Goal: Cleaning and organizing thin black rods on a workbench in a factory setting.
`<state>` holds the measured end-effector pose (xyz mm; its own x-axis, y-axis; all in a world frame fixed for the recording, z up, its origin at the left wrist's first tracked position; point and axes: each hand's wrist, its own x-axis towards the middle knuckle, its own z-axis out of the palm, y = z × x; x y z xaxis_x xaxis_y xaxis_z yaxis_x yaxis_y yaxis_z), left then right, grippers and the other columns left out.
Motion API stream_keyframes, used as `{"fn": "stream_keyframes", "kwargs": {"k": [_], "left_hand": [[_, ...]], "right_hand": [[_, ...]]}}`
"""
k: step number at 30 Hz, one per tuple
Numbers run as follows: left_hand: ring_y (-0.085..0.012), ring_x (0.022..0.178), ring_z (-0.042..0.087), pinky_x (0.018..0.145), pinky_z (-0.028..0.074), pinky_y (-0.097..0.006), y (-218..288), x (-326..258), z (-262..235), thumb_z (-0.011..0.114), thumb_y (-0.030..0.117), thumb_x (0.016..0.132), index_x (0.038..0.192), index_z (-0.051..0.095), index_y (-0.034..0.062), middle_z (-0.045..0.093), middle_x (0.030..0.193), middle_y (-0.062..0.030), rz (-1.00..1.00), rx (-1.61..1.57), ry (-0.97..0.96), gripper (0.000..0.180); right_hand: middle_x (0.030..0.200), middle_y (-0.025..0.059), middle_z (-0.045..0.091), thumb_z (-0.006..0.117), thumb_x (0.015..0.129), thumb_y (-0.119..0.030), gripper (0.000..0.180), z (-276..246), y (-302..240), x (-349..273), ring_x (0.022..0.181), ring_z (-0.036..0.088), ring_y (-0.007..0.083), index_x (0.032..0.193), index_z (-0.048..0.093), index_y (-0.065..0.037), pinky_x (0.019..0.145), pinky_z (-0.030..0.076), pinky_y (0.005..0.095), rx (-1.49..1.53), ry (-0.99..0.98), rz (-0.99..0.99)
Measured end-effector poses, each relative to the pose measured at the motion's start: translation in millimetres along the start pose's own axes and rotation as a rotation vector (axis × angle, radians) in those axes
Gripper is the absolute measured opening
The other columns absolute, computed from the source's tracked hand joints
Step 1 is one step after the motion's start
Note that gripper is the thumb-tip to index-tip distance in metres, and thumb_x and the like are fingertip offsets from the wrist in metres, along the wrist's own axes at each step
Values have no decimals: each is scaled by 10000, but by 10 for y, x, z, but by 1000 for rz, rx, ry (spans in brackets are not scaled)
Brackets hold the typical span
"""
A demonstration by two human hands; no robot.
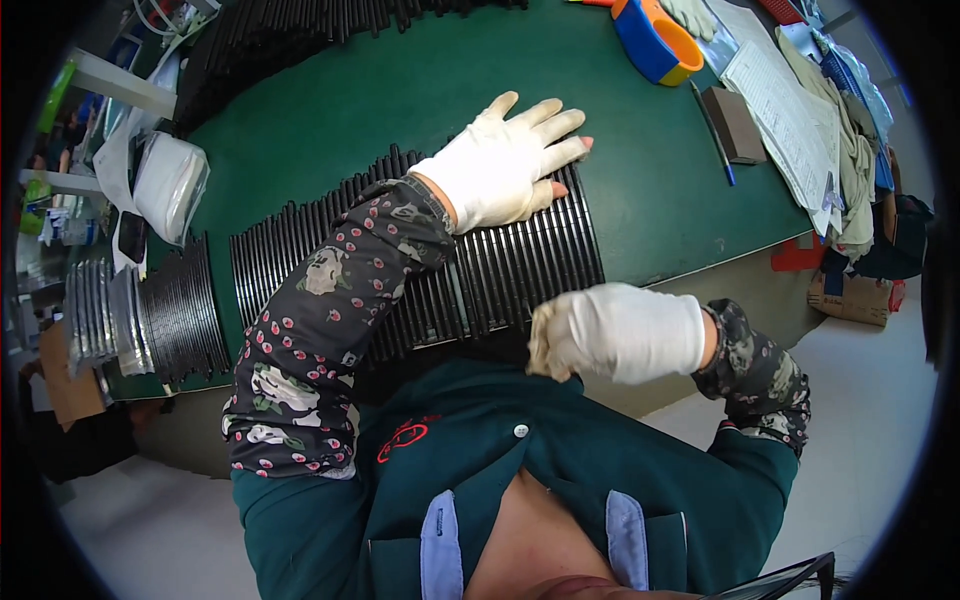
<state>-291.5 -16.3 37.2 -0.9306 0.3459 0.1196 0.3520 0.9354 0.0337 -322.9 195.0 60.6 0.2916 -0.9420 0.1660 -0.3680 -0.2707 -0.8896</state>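
Note:
A row of thin black rods (pixel 510 260) lies side by side on the green table (pixel 645 180). My left hand (pixel 495 165), in a white glove with some bare fingertips, rests over the far ends of the rods at the row's right part. Its fingers are spread and point away to the right. My right hand (pixel 615 332), also gloved in white, is closed near the table's front edge, beside the near ends of the rods. Its fingers are curled under, and whatever they may hold is hidden.
More black rods (pixel 290 30) are heaped at the back left, with bundled rods (pixel 180 310) at the left edge. A blue and orange tape dispenser (pixel 655 45), a pen (pixel 712 135), a brown block (pixel 735 125) and papers (pixel 785 110) lie at the right.

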Motion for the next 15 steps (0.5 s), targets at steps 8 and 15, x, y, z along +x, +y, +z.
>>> {"fn": "stream_keyframes", "kwargs": {"k": [8,15], "left_hand": [[-293,1389,328,1122,275,-514,-11,83,-5,572,315,901,1421,395,115,363,1488,-124,8,-4,-6,584],[-304,1373,354,1114,284,-520,15,8,-40,598,289,884,1396,428,107,391,1468,-137,-10,-29,20,569]], "right_hand": [[881,68,623,610,753,16,115,-302,160,-34,863,603,295,825,581,-70,784,501,357,-297,262,18],[867,47,624,608,849,-20,39,-516,-267,-585,844,627,193,879,625,-39,761,502,324,-45,516,313]]}}
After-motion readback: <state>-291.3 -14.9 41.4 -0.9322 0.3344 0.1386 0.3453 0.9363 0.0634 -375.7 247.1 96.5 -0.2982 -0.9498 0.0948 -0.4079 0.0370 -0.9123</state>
